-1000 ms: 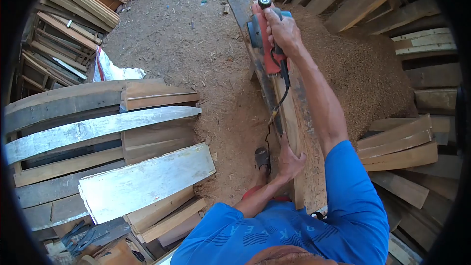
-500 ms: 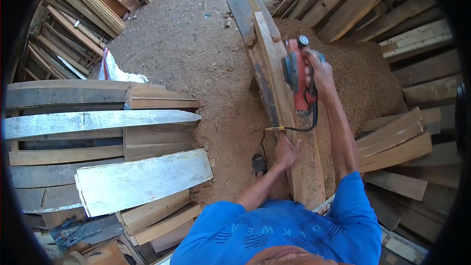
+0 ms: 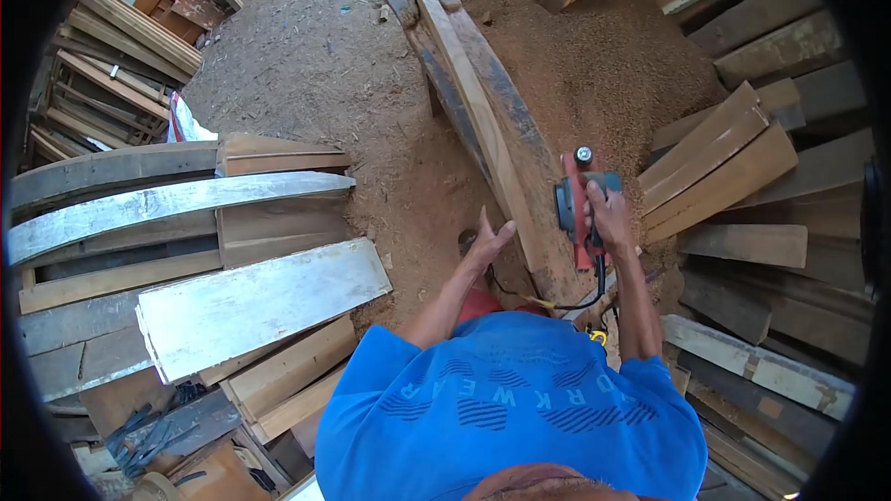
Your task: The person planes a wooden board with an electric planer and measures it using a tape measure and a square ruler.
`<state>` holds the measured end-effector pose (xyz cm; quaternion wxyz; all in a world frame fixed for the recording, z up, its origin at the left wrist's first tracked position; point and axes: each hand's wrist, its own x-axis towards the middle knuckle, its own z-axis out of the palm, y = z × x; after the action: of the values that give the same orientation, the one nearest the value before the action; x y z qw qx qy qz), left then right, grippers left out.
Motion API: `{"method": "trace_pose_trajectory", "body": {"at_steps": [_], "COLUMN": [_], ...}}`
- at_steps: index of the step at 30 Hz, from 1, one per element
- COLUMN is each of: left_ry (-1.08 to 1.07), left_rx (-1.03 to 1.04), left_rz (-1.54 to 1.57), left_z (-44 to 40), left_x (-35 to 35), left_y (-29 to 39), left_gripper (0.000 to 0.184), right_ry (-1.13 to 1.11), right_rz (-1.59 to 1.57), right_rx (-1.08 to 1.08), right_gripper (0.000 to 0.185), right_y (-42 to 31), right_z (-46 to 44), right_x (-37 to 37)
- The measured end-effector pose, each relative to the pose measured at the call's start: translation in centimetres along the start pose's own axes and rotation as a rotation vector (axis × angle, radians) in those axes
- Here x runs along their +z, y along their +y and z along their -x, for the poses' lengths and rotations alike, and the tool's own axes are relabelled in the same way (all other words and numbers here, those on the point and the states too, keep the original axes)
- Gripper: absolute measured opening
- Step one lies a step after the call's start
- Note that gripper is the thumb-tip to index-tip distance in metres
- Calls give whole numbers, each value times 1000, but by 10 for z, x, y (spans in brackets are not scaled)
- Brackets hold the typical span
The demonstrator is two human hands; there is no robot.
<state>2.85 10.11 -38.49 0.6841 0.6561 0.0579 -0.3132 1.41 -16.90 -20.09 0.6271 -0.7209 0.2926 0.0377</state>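
My right hand is wrapped round the rear handle of a red and teal electric hand planer. The planer sits tilted on its side at the right edge of the bench plank, beside a long wooden board. A black cord runs from the planer's back end toward my body. My left hand holds nothing. Its fingers and thumb are spread just left of the board's near part, and whether the thumb touches the wood I cannot tell.
Sawdust and shavings cover the ground around the bench. Stacked timber lies along the right. At left are more boards, with a white-painted panel and a long pale plank on top.
The planer, in my right hand, has come back toward my body and off the board to its right side. My left hand has left the board's near part and opened on its left.
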Motion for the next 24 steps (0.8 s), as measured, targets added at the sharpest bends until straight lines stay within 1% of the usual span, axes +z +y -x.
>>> {"method": "trace_pose_trajectory", "body": {"at_steps": [1, 3, 5, 6, 7, 10, 13, 16, 19, 20, 22, 23, 24], "left_ry": [0, 4, -2, -10, -18, -33, 138, 225, 299, 292, 275, 288, 344], "left_rx": [58, 64, 35, 2, -33, 50, 75, 59, 141, 126, 99, 34, -5], "left_rz": [-27, -5, 14, 20, 26, -10, 25, 81, -175, -263, -439, -575, -643], "left_z": [-5, -1, 3, 1, 5, 11, 38, 57, 50, 49, 53, 53, 52], "left_x": [16, 49, 63, 61, 58, 35, 17, 1, 2, 4, 17, 23, 27], "left_y": [4, 21, 38, 40, 41, 30, 15, -12, -28, -33, -5, 5, 7], "left_gripper": [136, 135, 134, 132, 131, 131, 133, 136, 138, 138, 138, 139, 134], "right_ry": [-11, -29, -39, -46, -35, -35, -4, 4, 10, 7, 3, 4, 6], "right_rz": [29, 40, 21, 8, -34, -105, -139, -238, -228, -223, -214, -196, -177], "right_rx": [7, 1, 14, 21, 20, 49, 90, 126, 110, 115, 121, 114, 108], "right_gripper": [47, 45, 45, 44, 40, 36, 34, 36, 38, 38, 39, 40, 40], "right_y": [13, 33, 48, 53, 53, 77, 82, 90, 95, 99, 107, 105, 100], "right_z": [8, 27, 41, 47, 54, 58, 67, 72, 69, 68, 63, 64, 66], "right_x": [-2, -5, -7, -6, -3, 4, 13, 20, 21, 21, 17, 15, 11]}}
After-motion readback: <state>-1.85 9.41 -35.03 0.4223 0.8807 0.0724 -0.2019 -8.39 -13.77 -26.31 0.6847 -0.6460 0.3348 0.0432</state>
